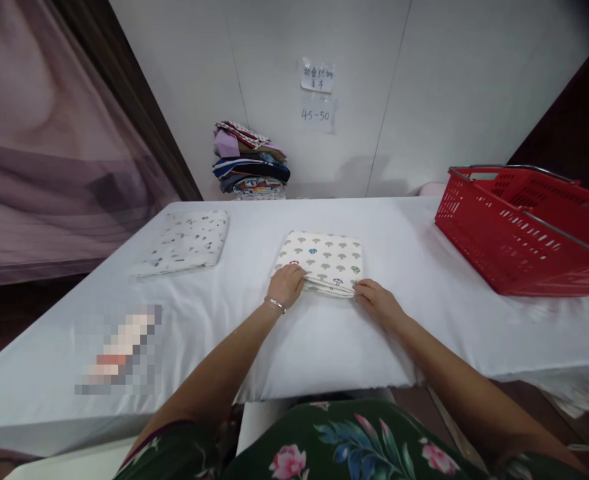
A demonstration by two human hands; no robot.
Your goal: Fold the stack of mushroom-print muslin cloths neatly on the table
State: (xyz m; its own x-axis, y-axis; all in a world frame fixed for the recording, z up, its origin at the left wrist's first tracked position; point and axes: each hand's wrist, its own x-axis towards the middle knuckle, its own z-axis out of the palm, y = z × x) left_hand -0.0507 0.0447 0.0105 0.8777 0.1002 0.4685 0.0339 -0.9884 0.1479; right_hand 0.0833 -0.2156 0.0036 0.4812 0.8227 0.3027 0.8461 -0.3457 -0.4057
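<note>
1. Nearest, at 6 o'clock, the wearer's green floral garment (349,443) fills the bottom edge, and two bare forearms reach forward over a white-covered table (324,353).
2. At 8 o'clock on the table lies a small object hidden by a blurred patch (119,350); what it is cannot be told.
3. Straight ahead at 12 o'clock, the left hand (285,285), with a thin bracelet (275,304) at the wrist, rests curled on the near-left corner of a folded cloth (324,259). Whether it grips the edge or only presses it cannot be told.
4. The right hand (377,300) meets the near-right corner, its fingertips seemingly pinching the layers.
5. The step appears to be squaring up the finished fold. Lifting it would call for both hands holding the layers together so they do not slide apart.
6. The folded cloth is a neat cream rectangle, several layers thick, printed with small mushroom-like shapes in grey, blue and green.
7. At 10 o'clock lies a second folded cloth (187,241), white with grey specks.
8. At 2 o'clock stands a red basket (519,233) with wire handles.
9. Farthest, at 11 o'clock, a stack of clothes (249,163) sits against the wall, with two paper notes (317,93) at 12.
</note>
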